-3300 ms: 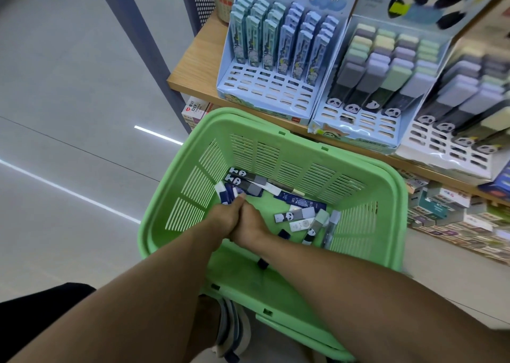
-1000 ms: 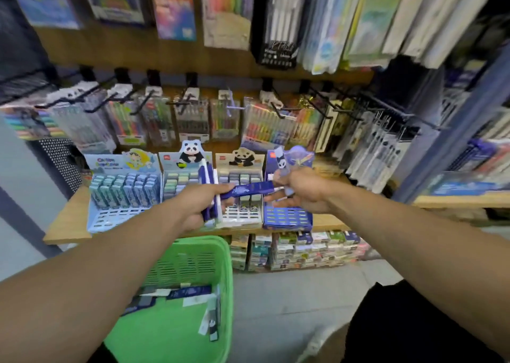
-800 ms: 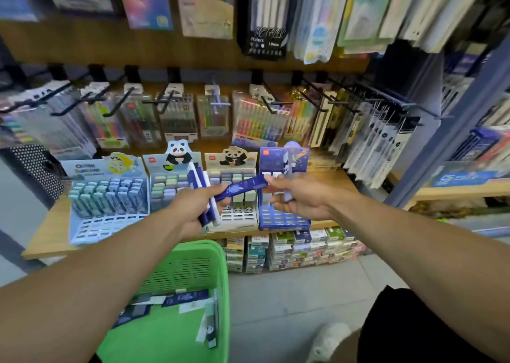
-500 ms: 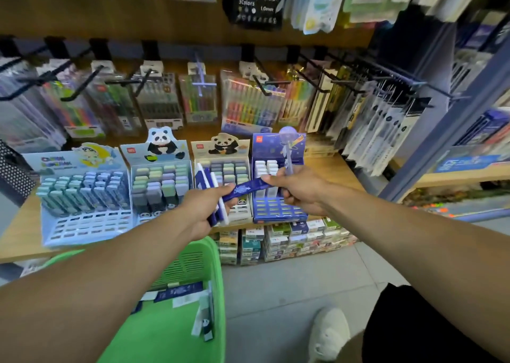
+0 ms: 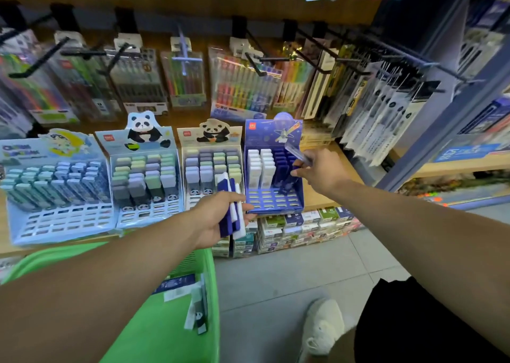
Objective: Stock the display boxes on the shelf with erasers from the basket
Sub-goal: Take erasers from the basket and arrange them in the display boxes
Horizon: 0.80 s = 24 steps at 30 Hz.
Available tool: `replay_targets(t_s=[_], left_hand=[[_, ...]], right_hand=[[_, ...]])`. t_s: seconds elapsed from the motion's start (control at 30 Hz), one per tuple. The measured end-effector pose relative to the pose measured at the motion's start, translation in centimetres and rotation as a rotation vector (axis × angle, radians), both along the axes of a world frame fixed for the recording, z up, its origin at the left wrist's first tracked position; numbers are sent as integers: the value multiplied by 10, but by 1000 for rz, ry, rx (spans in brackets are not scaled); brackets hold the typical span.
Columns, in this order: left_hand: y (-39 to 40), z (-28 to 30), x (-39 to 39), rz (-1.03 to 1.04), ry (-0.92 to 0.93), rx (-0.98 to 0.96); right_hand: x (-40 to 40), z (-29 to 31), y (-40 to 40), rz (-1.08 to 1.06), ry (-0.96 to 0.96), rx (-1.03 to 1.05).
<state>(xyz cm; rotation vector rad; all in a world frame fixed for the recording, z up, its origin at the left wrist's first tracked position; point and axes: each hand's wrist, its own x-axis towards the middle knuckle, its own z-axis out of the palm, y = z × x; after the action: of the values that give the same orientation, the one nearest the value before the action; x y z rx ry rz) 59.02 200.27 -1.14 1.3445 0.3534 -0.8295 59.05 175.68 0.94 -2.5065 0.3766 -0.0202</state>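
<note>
The right hand (image 5: pixel 321 169) pinches one eraser (image 5: pixel 299 152) above the blue display box (image 5: pixel 273 197): aim it upright into an open slot. The left hand (image 5: pixel 220 216) grips spare erasers (image 5: pixel 230 210).

Both arms outstretched; left hand (image 5: pixel 220 216) gripping, right hand (image 5: pixel 317 172) pinching.

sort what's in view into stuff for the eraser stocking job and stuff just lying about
For the job:
left hand gripping eraser bundle
right hand holding one eraser
blue display box
green basket

Lying about:
hanging pen packs
stacked small boxes
</note>
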Motion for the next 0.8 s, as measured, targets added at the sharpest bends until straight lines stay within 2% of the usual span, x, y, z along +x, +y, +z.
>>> replay_targets(t_s=[0.8], left_hand=[[-5, -1, -3, -66, -64, 16]], right_hand=[[6, -12, 13, 175, -25, -184]])
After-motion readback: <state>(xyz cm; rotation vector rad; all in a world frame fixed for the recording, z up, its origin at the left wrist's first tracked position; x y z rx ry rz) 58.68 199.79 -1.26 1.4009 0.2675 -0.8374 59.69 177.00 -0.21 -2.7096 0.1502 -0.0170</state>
